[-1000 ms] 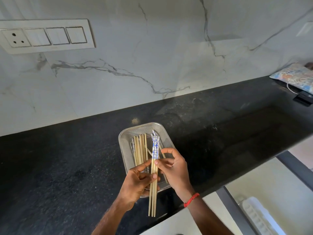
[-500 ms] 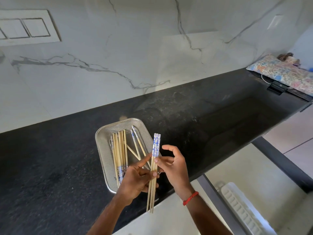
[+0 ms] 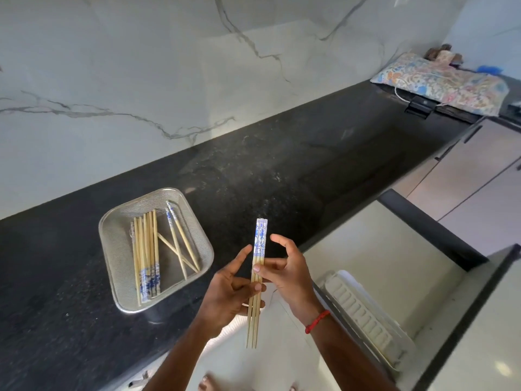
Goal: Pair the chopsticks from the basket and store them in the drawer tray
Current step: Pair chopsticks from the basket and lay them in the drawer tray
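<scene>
I hold a small bunch of wooden chopsticks (image 3: 259, 246) with blue-and-white patterned tops upright above the counter's front edge. My left hand (image 3: 229, 292) grips their lower half from the left. My right hand (image 3: 284, 268) pinches them near the middle with its fingertips. A metal mesh basket (image 3: 118, 249) sits on the black counter to the left, with several more chopsticks (image 3: 149, 249) lying in it. Below right, an open drawer (image 3: 434, 232) holds a white tray (image 3: 363, 314).
The black stone counter (image 3: 282, 170) runs along a white marble wall. A patterned cloth bundle (image 3: 439, 83) and a black clip lie at its far right end. White cabinet fronts are at the right. Toes show at the bottom edge.
The view has swung right and down, so the basket now sits further left and the open drawer shows more fully. The held chopsticks have come away from the basket toward the drawer side.
</scene>
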Motion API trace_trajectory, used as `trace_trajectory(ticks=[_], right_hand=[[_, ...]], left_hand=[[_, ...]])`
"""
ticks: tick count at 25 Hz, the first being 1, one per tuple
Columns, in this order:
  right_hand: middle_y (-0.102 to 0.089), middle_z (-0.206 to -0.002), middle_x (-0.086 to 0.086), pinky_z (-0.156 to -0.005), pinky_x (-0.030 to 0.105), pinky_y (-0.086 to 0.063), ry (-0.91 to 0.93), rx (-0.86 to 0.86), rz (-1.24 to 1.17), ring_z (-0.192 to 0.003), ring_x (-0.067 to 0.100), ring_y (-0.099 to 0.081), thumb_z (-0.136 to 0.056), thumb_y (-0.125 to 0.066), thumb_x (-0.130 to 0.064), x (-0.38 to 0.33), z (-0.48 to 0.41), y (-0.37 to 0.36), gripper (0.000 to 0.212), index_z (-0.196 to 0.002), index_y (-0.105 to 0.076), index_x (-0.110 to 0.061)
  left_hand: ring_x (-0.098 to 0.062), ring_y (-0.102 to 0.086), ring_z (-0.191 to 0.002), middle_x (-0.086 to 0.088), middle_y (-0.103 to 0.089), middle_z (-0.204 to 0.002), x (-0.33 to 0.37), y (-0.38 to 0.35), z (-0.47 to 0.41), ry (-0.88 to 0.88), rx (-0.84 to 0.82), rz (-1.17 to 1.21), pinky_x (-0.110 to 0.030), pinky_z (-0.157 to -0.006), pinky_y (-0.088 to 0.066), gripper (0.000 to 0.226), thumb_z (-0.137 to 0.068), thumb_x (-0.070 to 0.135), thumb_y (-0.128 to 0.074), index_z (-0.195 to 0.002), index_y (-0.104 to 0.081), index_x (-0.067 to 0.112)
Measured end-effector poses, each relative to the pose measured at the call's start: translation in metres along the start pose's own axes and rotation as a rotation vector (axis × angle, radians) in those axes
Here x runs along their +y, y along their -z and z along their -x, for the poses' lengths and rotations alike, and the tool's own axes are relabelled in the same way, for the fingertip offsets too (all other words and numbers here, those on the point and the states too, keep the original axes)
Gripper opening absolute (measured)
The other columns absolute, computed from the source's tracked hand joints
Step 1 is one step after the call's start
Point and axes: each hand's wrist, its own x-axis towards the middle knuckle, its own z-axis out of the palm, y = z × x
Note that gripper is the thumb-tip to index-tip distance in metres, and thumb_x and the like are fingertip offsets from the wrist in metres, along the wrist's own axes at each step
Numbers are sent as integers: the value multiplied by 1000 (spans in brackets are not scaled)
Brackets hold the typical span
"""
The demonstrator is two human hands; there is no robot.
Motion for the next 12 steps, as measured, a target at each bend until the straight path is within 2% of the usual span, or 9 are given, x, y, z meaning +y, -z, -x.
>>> trace_trajectory(ticks=[3,7,10,12], right_hand=[[-74,-108,-3,-77,18,-59,2,25,28,-88,3,-73,-78,-82,-16,13,6,30,70,-134,-45,-33],[-72,-116,-3,-90,31,-58,-3,0,49,-92,7,-73,-79,-81,-20,27,17,65,69,-135,-44,-34],[-70,-118,-8,-87,26,-57,-34,-13,43,-95,8,-72,-80,-80,-23,35,29,82,67,-136,-45,-32],[-72,-115,-5,-89,32,-59,-60,-29,25,-97,11,-71,-79,-80,-23,42,34,92,62,-133,-51,-30]], left_hand=[[-36,-78,-84,-14,-80,-97,-6,-31,-6,28,-2,-50,-53,-77,-63,86,-89,-4,-69,-150,-30,43],[-33,-78,-84,-14,-80,-96,-15,-66,-11,33,-2,-111,-57,-78,-62,86,-88,-3,-70,-147,-33,47],[-28,-79,-80,-10,-79,-96,-17,-93,-5,11,26,-153,-43,-68,-65,84,-87,-2,-71,-148,-33,44],[-27,-79,-79,-8,-79,-93,-20,-107,-1,12,45,-152,-33,-60,-63,84,-87,-3,-71,-151,-35,39]])
